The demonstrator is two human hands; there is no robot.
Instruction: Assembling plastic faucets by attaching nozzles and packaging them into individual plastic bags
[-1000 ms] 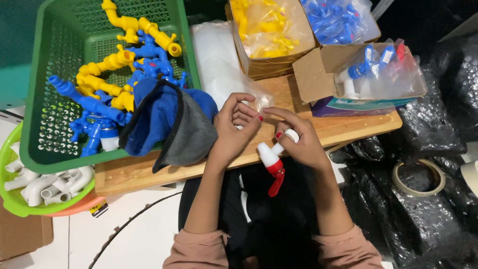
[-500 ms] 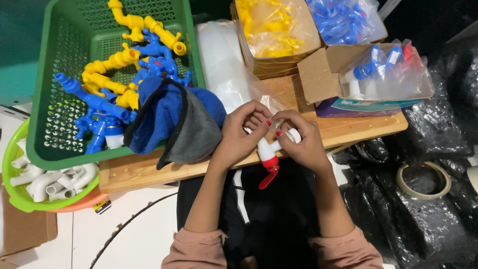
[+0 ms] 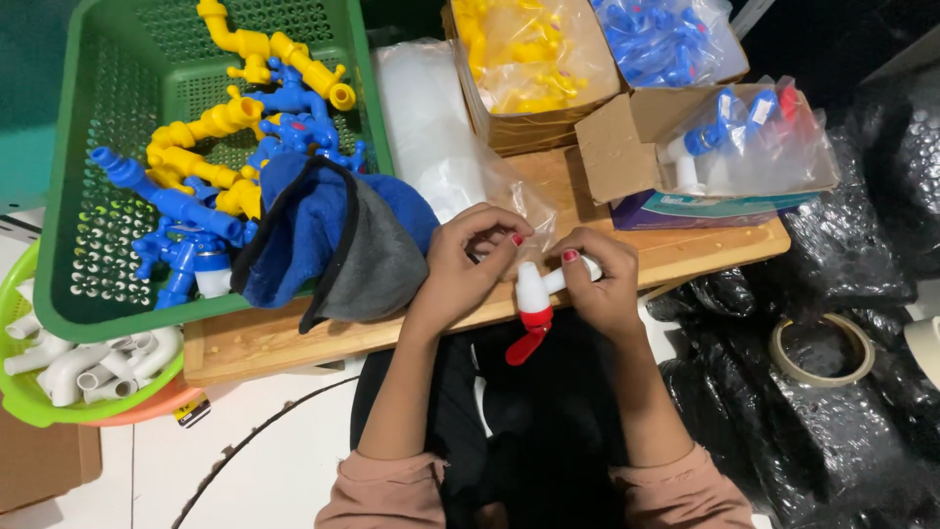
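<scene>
My right hand point(image 3: 604, 282) grips a white plastic tap with a red handle point(image 3: 532, 312), held over my lap at the front edge of the wooden board point(image 3: 294, 338). My left hand point(image 3: 468, 266) pinches at the tap's white spout end, fingers closed beside the right hand's fingertips. The red handle hangs downward. A thin clear plastic bag point(image 3: 443, 147) lies just behind both hands.
A green basket point(image 3: 69, 196) at left holds several blue and yellow taps, with a blue-grey cloth point(image 3: 333, 235) draped over its rim. Cardboard boxes point(image 3: 612, 147) of bagged taps stand behind. A lime bowl point(image 3: 29, 407) holds white parts. A tape roll point(image 3: 821, 349) lies on black bags.
Both hands have stayed together on the tap; the tap has turned slightly, its red handle now hanging lower and to the left. The view shifted a little.
</scene>
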